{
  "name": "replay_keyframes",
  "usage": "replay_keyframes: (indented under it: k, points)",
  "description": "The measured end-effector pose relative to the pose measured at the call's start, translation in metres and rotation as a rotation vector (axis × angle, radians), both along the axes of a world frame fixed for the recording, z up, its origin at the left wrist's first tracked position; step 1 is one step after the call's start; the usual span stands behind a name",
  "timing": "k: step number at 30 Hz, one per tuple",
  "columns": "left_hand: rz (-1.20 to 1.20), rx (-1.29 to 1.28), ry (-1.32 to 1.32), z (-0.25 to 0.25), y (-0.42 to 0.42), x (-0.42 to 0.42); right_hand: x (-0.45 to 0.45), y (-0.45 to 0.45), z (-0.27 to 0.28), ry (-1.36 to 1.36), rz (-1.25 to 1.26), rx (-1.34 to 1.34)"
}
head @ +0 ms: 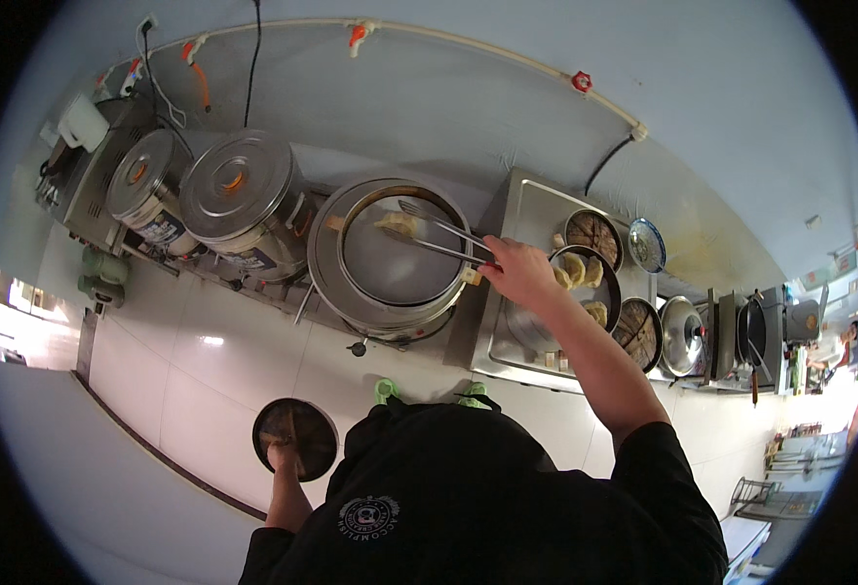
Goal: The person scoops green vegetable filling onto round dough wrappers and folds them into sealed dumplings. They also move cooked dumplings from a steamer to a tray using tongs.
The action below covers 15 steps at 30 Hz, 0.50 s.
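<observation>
My right hand (520, 269) grips a pair of metal tongs (447, 238), reaching left over a round steamer (350, 281). Spread apart, the tong tips lie about a pale dumpling (399, 221) at the steamer's back; whether they pinch it I cannot tell. Low on my left side, my left hand (282, 455) holds a dark round lid (312, 431) by its wooden bar. Beneath my right forearm, another round steamer basket (582, 291) contains several dumplings (573, 269) on the steel counter (498, 322).
Two lidded steel pots (235, 186) stand left of the steamer. Two more round lids (637, 333), a patterned bowl (646, 245) and a domed steel lid (681, 333) sit to the right. A pipe with taps (359, 35) runs along the wall. Farther right is another person (834, 351).
</observation>
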State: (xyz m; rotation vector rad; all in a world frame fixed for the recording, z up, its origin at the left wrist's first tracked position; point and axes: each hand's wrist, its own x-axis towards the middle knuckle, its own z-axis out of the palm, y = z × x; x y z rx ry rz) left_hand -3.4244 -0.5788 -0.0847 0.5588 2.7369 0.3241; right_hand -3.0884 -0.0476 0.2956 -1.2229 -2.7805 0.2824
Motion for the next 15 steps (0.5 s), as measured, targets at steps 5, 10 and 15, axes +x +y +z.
replay_keyframes:
  k: [5,10,15]
  points:
    - [0.15,-0.099,-0.091,0.009,-0.012,0.006,-0.006,0.013,-0.007,-0.013,0.03,-0.017]
    - [0.178,-0.163,-0.178,0.015,-0.019,0.002,-0.009,0.022,-0.006,-0.03,0.029,-0.071]
    - [0.125,-0.122,-0.05,0.022,-0.012,0.002,-0.006,0.022,-0.01,0.033,0.018,-0.09]
